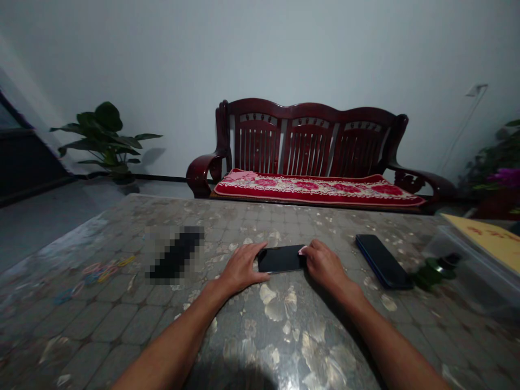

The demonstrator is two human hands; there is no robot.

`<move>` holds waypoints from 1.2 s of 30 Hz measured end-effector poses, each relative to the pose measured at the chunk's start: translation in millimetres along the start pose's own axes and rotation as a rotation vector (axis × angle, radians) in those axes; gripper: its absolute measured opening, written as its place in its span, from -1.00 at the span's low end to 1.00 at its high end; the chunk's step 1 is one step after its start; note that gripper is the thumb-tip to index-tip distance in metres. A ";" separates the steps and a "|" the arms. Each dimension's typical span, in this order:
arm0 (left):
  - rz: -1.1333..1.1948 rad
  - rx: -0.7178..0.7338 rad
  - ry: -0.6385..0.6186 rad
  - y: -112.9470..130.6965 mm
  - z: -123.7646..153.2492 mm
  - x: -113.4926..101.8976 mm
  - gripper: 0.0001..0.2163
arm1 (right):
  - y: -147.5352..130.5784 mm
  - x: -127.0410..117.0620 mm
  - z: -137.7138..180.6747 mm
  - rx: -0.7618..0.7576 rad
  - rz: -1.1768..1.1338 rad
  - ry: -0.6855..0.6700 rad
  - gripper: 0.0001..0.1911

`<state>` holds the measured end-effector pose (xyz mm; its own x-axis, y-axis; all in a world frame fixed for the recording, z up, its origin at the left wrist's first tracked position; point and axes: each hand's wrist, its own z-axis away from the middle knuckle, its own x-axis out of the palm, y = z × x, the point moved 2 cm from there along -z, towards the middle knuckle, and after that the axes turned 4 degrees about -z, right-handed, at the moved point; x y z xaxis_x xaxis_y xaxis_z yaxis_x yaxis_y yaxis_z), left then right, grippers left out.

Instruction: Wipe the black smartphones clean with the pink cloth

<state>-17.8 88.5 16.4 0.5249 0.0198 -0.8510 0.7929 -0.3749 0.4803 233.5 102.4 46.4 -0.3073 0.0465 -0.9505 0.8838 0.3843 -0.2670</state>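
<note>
A black smartphone [281, 259] lies sideways, screen up, on the patterned tabletop in front of me. My left hand [242, 266] grips its left end, thumb along the near edge and fingers at the far edge. At the phone's right end, my right hand [323, 263] has its fingers closed in a pinch. A small whitish-pink scrap [301, 250], perhaps tissue or cloth, pokes out from those fingertips over the screen; most of it is hidden.
Right of my hands lie another dark phone [383, 261], a green bottle [435, 272] and a clear plastic box [471, 271] with a yellow booklet [487, 238] on top. Leftward are colourful rubber bands [101, 272] and a pixelated dark object [177, 254]. A wooden bench [311, 143] stands beyond the table [162, 325].
</note>
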 end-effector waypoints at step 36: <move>0.063 -0.048 0.029 4.5 -3.0 1.4 -0.08 | -40.2 8.9 -29.1 0.042 0.039 -0.060 -0.67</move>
<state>-12.6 89.6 18.0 0.5823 0.0245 -0.8126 0.7715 -0.3317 0.5429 185.0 114.2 53.3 -0.2524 0.0052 -0.9676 0.9091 0.3437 -0.2353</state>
